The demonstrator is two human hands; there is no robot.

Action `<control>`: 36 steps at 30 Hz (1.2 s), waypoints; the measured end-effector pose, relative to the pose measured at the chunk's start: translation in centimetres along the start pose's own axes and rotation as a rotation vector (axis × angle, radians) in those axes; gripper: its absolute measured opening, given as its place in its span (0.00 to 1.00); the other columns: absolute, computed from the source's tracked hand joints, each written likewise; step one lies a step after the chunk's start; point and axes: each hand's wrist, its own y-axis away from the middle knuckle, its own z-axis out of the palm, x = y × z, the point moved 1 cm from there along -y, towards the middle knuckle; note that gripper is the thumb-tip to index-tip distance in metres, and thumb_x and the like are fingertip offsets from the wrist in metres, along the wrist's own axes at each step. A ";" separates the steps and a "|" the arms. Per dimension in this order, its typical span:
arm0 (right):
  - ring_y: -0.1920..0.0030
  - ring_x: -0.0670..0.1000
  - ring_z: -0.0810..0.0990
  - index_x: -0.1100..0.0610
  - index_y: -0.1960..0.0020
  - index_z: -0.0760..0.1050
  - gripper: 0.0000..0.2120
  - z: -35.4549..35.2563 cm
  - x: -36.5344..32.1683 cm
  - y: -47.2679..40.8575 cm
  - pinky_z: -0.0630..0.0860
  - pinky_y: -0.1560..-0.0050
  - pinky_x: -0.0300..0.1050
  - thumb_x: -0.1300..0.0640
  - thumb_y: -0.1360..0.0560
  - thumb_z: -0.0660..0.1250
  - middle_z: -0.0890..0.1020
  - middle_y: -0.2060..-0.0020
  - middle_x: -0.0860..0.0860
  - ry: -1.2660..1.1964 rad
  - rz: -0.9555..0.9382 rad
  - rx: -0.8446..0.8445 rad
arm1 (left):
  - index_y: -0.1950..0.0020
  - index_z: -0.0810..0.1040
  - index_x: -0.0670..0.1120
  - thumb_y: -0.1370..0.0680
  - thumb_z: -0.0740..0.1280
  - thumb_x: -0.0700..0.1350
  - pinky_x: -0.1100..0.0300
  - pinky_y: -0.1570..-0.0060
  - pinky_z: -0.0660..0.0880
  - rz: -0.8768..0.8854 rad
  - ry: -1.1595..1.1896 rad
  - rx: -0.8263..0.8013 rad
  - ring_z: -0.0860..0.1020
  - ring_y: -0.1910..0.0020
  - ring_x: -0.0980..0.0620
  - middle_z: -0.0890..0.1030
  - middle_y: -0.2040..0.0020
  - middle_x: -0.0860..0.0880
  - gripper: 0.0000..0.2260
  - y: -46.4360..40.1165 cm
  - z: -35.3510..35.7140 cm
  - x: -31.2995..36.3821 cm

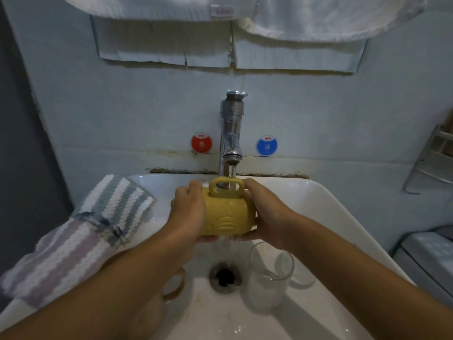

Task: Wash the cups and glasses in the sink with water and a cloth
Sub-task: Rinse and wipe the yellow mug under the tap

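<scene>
A yellow mug (226,215) lies on its side under the running tap (231,133), handle up, with water streaming over it. My left hand (188,212) grips its left end and my right hand (266,214) grips its right end. A clear glass (269,278) stands upright in the white sink (343,217), right of the drain (223,278). Another mug's tan handle (176,285) shows under my left forearm; its body is hidden. A striped cloth (117,204) lies on the sink's left rim.
A second striped cloth (56,261) in pink and white drapes over the left rim nearer me. Red hot and blue cold stickers (266,146) flank the tap on the wall. White towels (306,18) hang above. A metal rack (434,163) is mounted at the right.
</scene>
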 end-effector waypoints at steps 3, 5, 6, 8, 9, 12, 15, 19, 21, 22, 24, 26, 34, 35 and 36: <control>0.45 0.61 0.79 0.50 0.44 0.74 0.11 -0.2 -0.3 0.6 0.83 0.53 0.55 0.44 0.21 0.62 0.75 0.43 0.57 -0.026 0.046 -0.043 | 0.35 0.68 0.46 0.17 0.53 0.53 0.41 0.57 0.82 0.054 -0.010 0.028 0.76 0.50 0.41 0.72 0.46 0.42 0.16 -0.5 0.0 0.0; 0.46 0.61 0.79 0.51 0.45 0.74 0.09 -0.4 -0.4 0.8 0.84 0.57 0.50 0.47 0.20 0.62 0.74 0.44 0.57 -0.035 0.025 -0.045 | 0.35 0.70 0.45 0.17 0.52 0.53 0.41 0.56 0.81 0.050 -0.004 0.023 0.76 0.48 0.40 0.73 0.43 0.41 0.17 -0.6 -0.1 0.1; 0.47 0.60 0.79 0.51 0.46 0.74 0.08 -0.4 -0.5 0.8 0.84 0.59 0.49 0.48 0.19 0.62 0.74 0.44 0.57 -0.043 0.009 -0.042 | 0.35 0.71 0.46 0.17 0.52 0.54 0.41 0.55 0.81 0.043 -0.011 0.015 0.76 0.46 0.40 0.73 0.42 0.41 0.18 -0.7 -0.1 0.1; 0.47 0.59 0.79 0.52 0.45 0.74 0.08 -0.3 -0.3 0.8 0.84 0.58 0.51 0.50 0.19 0.60 0.74 0.45 0.56 -0.046 -0.019 -0.031 | 0.40 0.74 0.49 0.17 0.52 0.54 0.42 0.54 0.82 0.026 -0.033 -0.027 0.76 0.45 0.40 0.74 0.45 0.43 0.15 -0.6 -0.2 0.0; 0.46 0.59 0.78 0.53 0.42 0.74 0.09 -0.3 -0.1 0.6 0.84 0.55 0.52 0.50 0.19 0.60 0.74 0.44 0.55 -0.031 -0.033 -0.025 | 0.42 0.74 0.50 0.17 0.53 0.54 0.42 0.55 0.82 0.021 -0.044 -0.059 0.76 0.45 0.41 0.74 0.46 0.44 0.14 -0.5 -0.3 -0.2; 0.43 0.59 0.77 0.54 0.35 0.71 0.15 -0.1 0.4 0.2 0.82 0.48 0.58 0.50 0.19 0.60 0.73 0.43 0.54 0.009 -0.062 -0.006 | 0.38 0.73 0.52 0.17 0.58 0.54 0.42 0.56 0.82 0.014 -0.028 -0.142 0.77 0.47 0.42 0.75 0.44 0.45 0.12 -0.5 -0.6 -0.6; 0.42 0.59 0.76 0.53 0.38 0.71 0.13 -0.2 0.3 0.2 0.82 0.48 0.60 0.50 0.20 0.60 0.73 0.42 0.53 0.008 -0.084 -0.002 | 0.39 0.75 0.51 0.20 0.64 0.53 0.42 0.56 0.82 0.003 0.020 -0.219 0.79 0.47 0.43 0.77 0.44 0.45 0.11 -0.7 -1.0 -0.5; 0.42 0.58 0.76 0.49 0.38 0.70 0.16 -0.3 0.4 0.2 0.83 0.51 0.56 0.48 0.24 0.68 0.73 0.41 0.52 0.051 -0.100 -0.030 | 0.37 0.73 0.54 0.25 0.72 0.49 0.41 0.55 0.82 -0.008 0.033 -0.272 0.77 0.46 0.44 0.74 0.43 0.47 0.18 -0.9 -0.9 -0.6; 0.41 0.58 0.76 0.48 0.37 0.70 0.21 -0.2 0.4 0.1 0.83 0.52 0.55 0.47 0.26 0.72 0.73 0.40 0.52 0.060 -0.088 -0.028 | 0.35 0.71 0.55 0.27 0.74 0.49 0.41 0.54 0.82 -0.016 0.030 -0.282 0.76 0.45 0.43 0.73 0.42 0.47 0.22 -1.0 -0.9 -0.7; 0.41 0.58 0.76 0.48 0.37 0.70 0.21 -0.2 0.4 0.0 0.84 0.52 0.55 0.47 0.27 0.72 0.74 0.39 0.52 0.045 -0.082 -0.020 | 0.34 0.71 0.55 0.26 0.73 0.49 0.41 0.54 0.82 -0.020 0.034 -0.285 0.76 0.44 0.43 0.73 0.41 0.47 0.23 -1.1 -0.9 -0.7; 0.41 0.58 0.76 0.49 0.36 0.70 0.20 -0.2 0.5 0.0 0.83 0.51 0.57 0.48 0.25 0.71 0.74 0.39 0.53 0.026 -0.083 -0.005 | 0.33 0.70 0.56 0.24 0.71 0.50 0.41 0.54 0.82 -0.014 0.040 -0.278 0.76 0.45 0.42 0.73 0.41 0.47 0.21 -1.2 -0.8 -0.7; 0.41 0.58 0.76 0.49 0.35 0.69 0.18 -0.1 0.7 -0.1 0.83 0.49 0.57 0.47 0.22 0.66 0.74 0.40 0.53 0.050 -0.087 0.010 | 0.33 0.70 0.55 0.22 0.68 0.51 0.41 0.53 0.82 -0.009 0.040 -0.268 0.76 0.46 0.43 0.73 0.43 0.47 0.18 -1.3 -0.6 -0.8; 0.44 0.56 0.79 0.48 0.37 0.70 0.17 0.1 0.8 0.1 0.83 0.50 0.55 0.45 0.23 0.67 0.75 0.42 0.53 0.133 -0.067 -0.033 | 0.37 0.69 0.55 0.21 0.64 0.55 0.44 0.57 0.82 -0.034 0.030 -0.224 0.78 0.47 0.42 0.75 0.42 0.44 0.14 -1.6 -0.9 -1.4; 0.44 0.56 0.79 0.47 0.36 0.69 0.21 0.1 0.9 0.1 0.83 0.50 0.53 0.44 0.25 0.70 0.76 0.42 0.52 0.182 -0.084 -0.050 | 0.37 0.69 0.55 0.20 0.61 0.55 0.46 0.57 0.82 -0.030 0.024 -0.214 0.78 0.47 0.42 0.75 0.43 0.44 0.13 -1.6 -0.9 -1.4; 0.44 0.55 0.80 0.47 0.35 0.68 0.25 0.2 0.9 0.1 0.83 0.50 0.52 0.44 0.28 0.73 0.76 0.42 0.51 0.211 -0.098 -0.054 | 0.37 0.68 0.54 0.19 0.60 0.56 0.47 0.57 0.82 -0.026 0.022 -0.204 0.78 0.47 0.42 0.75 0.43 0.44 0.12 -1.6 -0.8 -1.4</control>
